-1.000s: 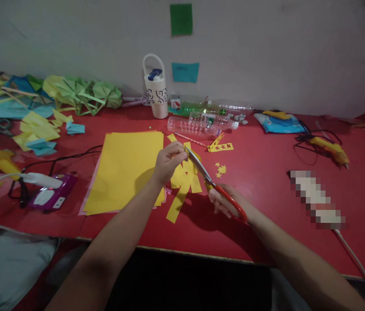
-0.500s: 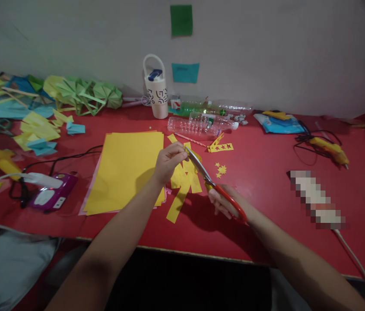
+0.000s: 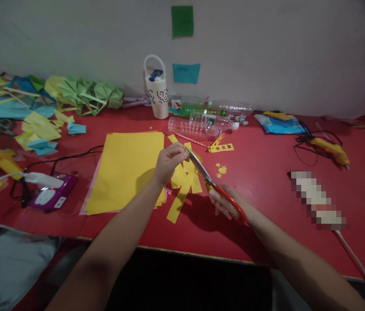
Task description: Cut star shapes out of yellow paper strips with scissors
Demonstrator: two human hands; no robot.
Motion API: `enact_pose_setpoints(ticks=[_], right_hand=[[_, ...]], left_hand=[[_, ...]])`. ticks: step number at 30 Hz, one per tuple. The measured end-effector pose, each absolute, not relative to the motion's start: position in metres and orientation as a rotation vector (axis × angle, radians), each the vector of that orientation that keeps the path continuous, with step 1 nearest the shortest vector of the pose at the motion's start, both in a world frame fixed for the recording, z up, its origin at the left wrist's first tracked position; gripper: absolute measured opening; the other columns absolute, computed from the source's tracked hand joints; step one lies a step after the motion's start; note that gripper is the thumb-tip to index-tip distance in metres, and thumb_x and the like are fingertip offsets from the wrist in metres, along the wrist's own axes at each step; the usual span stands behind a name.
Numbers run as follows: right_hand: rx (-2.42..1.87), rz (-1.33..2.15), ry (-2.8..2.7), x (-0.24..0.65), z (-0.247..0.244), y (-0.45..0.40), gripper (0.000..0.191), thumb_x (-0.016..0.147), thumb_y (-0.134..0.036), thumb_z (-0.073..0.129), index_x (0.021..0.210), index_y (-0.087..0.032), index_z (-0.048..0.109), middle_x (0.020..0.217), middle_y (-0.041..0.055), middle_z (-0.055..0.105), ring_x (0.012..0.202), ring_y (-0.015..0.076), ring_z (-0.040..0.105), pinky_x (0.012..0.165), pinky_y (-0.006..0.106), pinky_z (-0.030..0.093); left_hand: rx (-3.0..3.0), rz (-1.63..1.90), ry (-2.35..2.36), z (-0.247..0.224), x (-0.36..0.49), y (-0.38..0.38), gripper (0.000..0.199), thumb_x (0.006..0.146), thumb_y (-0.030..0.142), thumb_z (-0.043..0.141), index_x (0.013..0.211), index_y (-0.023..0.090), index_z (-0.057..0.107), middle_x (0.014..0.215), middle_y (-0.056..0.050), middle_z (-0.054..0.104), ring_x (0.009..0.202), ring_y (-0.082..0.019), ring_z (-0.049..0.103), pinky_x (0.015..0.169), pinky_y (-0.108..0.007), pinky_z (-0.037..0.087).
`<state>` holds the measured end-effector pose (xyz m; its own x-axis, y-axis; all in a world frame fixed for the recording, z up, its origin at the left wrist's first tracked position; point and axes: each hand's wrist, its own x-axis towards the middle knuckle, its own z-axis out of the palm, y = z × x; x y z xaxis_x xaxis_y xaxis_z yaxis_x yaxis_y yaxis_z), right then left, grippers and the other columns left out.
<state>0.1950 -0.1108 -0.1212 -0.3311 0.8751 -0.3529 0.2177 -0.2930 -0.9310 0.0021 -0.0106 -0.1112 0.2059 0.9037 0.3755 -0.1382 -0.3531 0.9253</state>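
My right hand is closed around the red-handled scissors, whose blades point up and left. Pinched in the fingertips of my left hand is a small piece of yellow paper, right at the tips of the blades. Below it lie loose yellow paper strips. To the right of these are several small cut-out paper stars. A strip with star-shaped holes lies behind them. A stack of yellow paper sheets is beneath and left of my left wrist.
Plastic bottles and a white tumbler stand or lie along the wall. Glue guns are at both sides. A purple power socket with cables sits left, folded paper shapes behind it. A blurred-out object lies right.
The whole view has shifted very slightly. My hands, the scissors and the paper piece keep the same positions relative to one another.
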Motion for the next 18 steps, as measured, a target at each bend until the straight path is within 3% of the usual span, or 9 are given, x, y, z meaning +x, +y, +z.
enact_pose_setpoints(ticks=[5, 10, 18], right_hand=[[-1.404, 1.616, -1.455, 0.197, -0.123, -0.109, 0.051, 0.077, -0.069, 0.061, 0.062, -0.023, 0.045, 0.035, -0.0115, 0.037, 0.026, 0.0064, 0.037, 0.035, 0.022, 0.041], [-1.353, 1.475, -1.385, 0.2, -0.127, -0.105, 0.05, 0.076, -0.07, 0.06, 0.065, -0.023, 0.049, 0.033, -0.0115, 0.038, 0.027, 0.0078, 0.039, 0.047, 0.027, 0.053], [-1.35, 1.101, -1.175, 0.212, -0.124, -0.091, 0.043, 0.076, -0.06, 0.067, 0.063, -0.023, 0.048, 0.034, -0.0109, 0.039, 0.029, 0.0081, 0.038, 0.048, 0.027, 0.051]], left_hand=[[1.446, 1.336, 0.77, -0.113, 0.004, -0.009, 0.019, 0.069, 0.025, 0.062, 0.051, 0.021, 0.065, 0.06, 0.0, 0.053, 0.066, -0.014, 0.05, 0.069, -0.032, 0.043], [1.305, 1.23, 0.789, -0.118, 0.008, -0.011, 0.018, 0.068, 0.025, 0.063, 0.051, 0.02, 0.066, 0.059, 0.0, 0.056, 0.065, -0.013, 0.052, 0.07, -0.031, 0.044], [1.262, 0.963, 0.701, -0.129, 0.022, -0.02, 0.017, 0.07, 0.026, 0.064, 0.054, 0.019, 0.067, 0.059, -0.001, 0.06, 0.067, -0.013, 0.055, 0.073, -0.031, 0.046]])
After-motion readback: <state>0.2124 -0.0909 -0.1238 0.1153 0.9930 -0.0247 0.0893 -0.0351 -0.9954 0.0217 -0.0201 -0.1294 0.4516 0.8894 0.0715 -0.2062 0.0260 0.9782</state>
